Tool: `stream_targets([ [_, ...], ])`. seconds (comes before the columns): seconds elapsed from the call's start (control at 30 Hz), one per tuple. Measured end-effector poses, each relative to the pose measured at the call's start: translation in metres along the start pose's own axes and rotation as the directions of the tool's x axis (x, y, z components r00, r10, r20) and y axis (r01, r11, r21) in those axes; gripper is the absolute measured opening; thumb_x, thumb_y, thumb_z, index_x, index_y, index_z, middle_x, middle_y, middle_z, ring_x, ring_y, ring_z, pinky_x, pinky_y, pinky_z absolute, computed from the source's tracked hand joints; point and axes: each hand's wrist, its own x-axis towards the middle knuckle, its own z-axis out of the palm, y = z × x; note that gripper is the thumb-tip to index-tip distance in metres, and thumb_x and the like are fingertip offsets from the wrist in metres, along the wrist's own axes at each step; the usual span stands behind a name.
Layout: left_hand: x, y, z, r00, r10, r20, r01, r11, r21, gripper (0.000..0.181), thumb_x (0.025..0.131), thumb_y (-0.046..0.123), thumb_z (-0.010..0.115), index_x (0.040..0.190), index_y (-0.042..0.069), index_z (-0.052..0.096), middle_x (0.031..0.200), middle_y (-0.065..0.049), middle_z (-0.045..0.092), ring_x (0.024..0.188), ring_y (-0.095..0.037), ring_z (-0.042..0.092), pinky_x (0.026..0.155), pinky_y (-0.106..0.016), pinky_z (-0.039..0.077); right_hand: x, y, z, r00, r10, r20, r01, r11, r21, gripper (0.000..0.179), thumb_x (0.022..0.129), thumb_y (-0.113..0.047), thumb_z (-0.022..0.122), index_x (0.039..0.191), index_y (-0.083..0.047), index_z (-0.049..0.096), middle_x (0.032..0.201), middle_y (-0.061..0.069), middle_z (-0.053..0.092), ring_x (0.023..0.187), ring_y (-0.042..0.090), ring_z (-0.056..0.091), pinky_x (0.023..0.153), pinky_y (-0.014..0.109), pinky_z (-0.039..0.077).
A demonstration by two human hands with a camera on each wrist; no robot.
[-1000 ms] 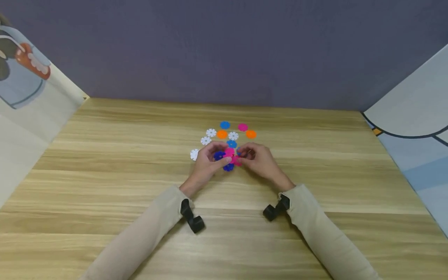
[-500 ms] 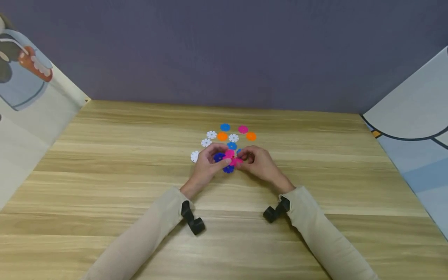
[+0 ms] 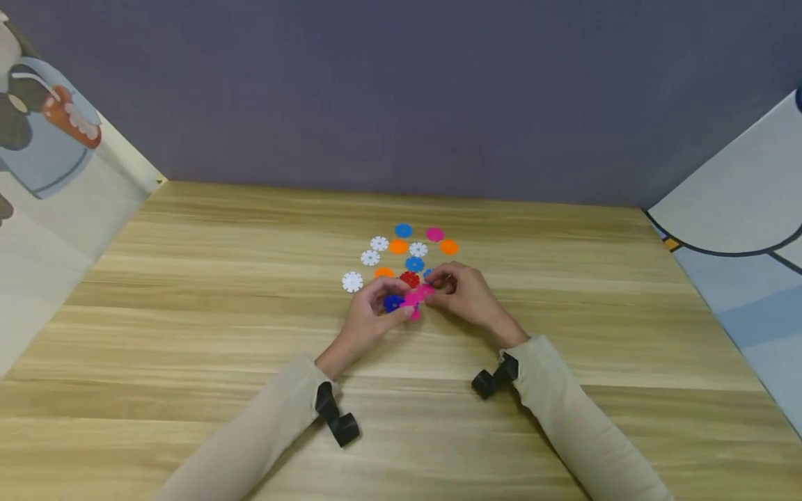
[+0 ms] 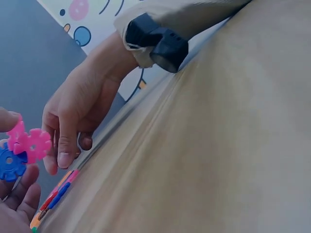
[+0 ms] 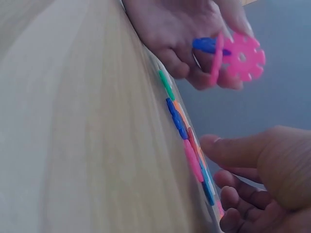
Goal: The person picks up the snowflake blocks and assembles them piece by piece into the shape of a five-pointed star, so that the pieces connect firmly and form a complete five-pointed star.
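Pink and blue notched plastic discs [image 5: 232, 63], joined together, are hanging above the wooden table [image 3: 250, 292]; the left hand [image 3: 366, 316] is pinching them, best gently, without bending. The right hand [image 3: 466, 296] is hovering near, half-spread, holding nothing.

The pale wood-grained table [image 3: 401, 431] bears a notched red plastic disc [image 3: 409, 279], with a notched white disc [image 3: 352, 282] at its nine o'clock, a round pink disc [image 3: 435, 234] at one, a round orange disc [image 3: 448, 247] at two.
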Motion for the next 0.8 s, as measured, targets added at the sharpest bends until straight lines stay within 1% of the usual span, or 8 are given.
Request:
stream_targets([
  [0.1, -0.009, 0.002, -0.002, 1.0, -0.014, 0.015, 0.012, 0.997, 0.072, 0.034, 0.079, -0.003, 0.069, 0.111, -0.008, 0.057, 0.11, -0.025, 0.063, 0.099, -0.014, 0.061, 0.088, -0.021, 0.049, 0.0, -0.001, 0.0, 1.0, 0.007, 0.01, -0.007, 1.0, -0.007, 0.029, 0.076, -0.007, 0.078, 0.102, 0.0, 0.068, 0.097, 0.016, 0.067, 0.074, 0.017, 0.056, 0.066, 0.023, 0.047],
  [0.23, -0.019, 0.004, -0.004, 0.999, -0.028, 0.033, 0.022, 0.986, 0.167, 0.037, 0.078, 0.002, 0.073, 0.112, -0.004, 0.058, 0.108, -0.017, 0.067, 0.101, -0.023, 0.063, 0.089, -0.023, 0.047, 0.001, 0.0, 0.0, 1.0, 0.013, 0.022, -0.012, 1.0, -0.013, 0.031, 0.076, -0.007, 0.078, 0.103, 0.0, 0.067, 0.098, 0.016, 0.067, 0.075, 0.017, 0.056, 0.067, 0.024, 0.047],
  [0.33, -0.025, 0.007, -0.004, 0.998, -0.046, 0.045, 0.035, 0.975, 0.219, 0.038, 0.078, 0.007, 0.075, 0.112, -0.001, 0.059, 0.106, -0.011, 0.07, 0.1, -0.022, 0.063, 0.086, -0.023, 0.045, 0.002, 0.0, 0.0, 1.0, 0.015, 0.02, -0.014, 1.0, -0.021, 0.031, 0.075, -0.008, 0.079, 0.103, 0.0, 0.067, 0.098, 0.016, 0.066, 0.075, 0.017, 0.055, 0.067, 0.023, 0.047],
  [0.43, -0.03, 0.009, -0.003, 0.998, -0.052, 0.045, 0.038, 0.961, 0.273, 0.034, 0.079, 0.012, 0.076, 0.108, 0.002, 0.062, 0.101, -0.006, 0.073, 0.097, -0.018, 0.064, 0.084, -0.024, 0.045, 0.002, 0.0, 0.0, 0.999, 0.015, 0.031, -0.014, 0.999, -0.029, 0.03, 0.076, -0.008, 0.078, 0.104, -0.001, 0.067, 0.098, 0.015, 0.067, 0.074, 0.017, 0.054, 0.067, 0.023, 0.047],
  [0.57, -0.033, 0.007, -0.001, 0.999, -0.019, 0.043, 0.002, 0.933, 0.361, 0.023, 0.08, 0.016, 0.076, 0.1, 0.007, 0.067, 0.096, 0.0, 0.073, 0.093, -0.014, 0.067, 0.086, -0.025, 0.049, 0.002, 0.0, 0.001, 0.998, 0.013, 0.054, -0.011, 0.999, -0.03, 0.03, 0.078, -0.01, 0.077, 0.105, -0.001, 0.067, 0.098, 0.014, 0.067, 0.074, 0.016, 0.053, 0.067, 0.023, 0.046],
  [0.7, -0.035, 0.004, 0.004, 0.997, 0.008, 0.074, -0.04, 0.9, 0.434, 0.012, 0.082, 0.019, 0.075, 0.092, 0.012, 0.071, 0.091, 0.003, 0.073, 0.089, -0.012, 0.066, 0.082, -0.025, 0.052, 0.001, 0.001, 0.002, 0.999, 0.007, 0.053, -0.006, 0.999, -0.034, 0.03, 0.078, -0.011, 0.077, 0.105, -0.001, 0.067, 0.096, 0.014, 0.067, 0.073, 0.016, 0.051, 0.065, 0.023, 0.044],
  [0.73, -0.036, 0.004, 0.005, 0.997, 0.011, 0.083, -0.047, 0.89, 0.454, 0.011, 0.082, 0.02, 0.075, 0.09, 0.013, 0.072, 0.09, 0.003, 0.073, 0.089, -0.012, 0.066, 0.082, -0.025, 0.051, 0.001, 0.001, 0.003, 0.999, 0.006, 0.05, -0.004, 0.999, -0.037, 0.03, 0.078, -0.011, 0.077, 0.105, 0.0, 0.067, 0.096, 0.014, 0.066, 0.073, 0.016, 0.051, 0.065, 0.023, 0.044],
  [0.8, -0.036, 0.006, 0.008, 0.995, 0.019, 0.1, -0.067, 0.861, 0.504, 0.01, 0.083, 0.023, 0.074, 0.088, 0.014, 0.073, 0.089, 0.004, 0.072, 0.088, -0.011, 0.064, 0.081, -0.025, 0.05, 0.001, 0.001, 0.003, 0.999, -0.006, 0.039, 0.008, 0.999, -0.053, 0.031, 0.078, -0.01, 0.078, 0.105, 0.0, 0.067, 0.095, 0.014, 0.067, 0.072, 0.016, 0.051, 0.065, 0.023, 0.044],
])
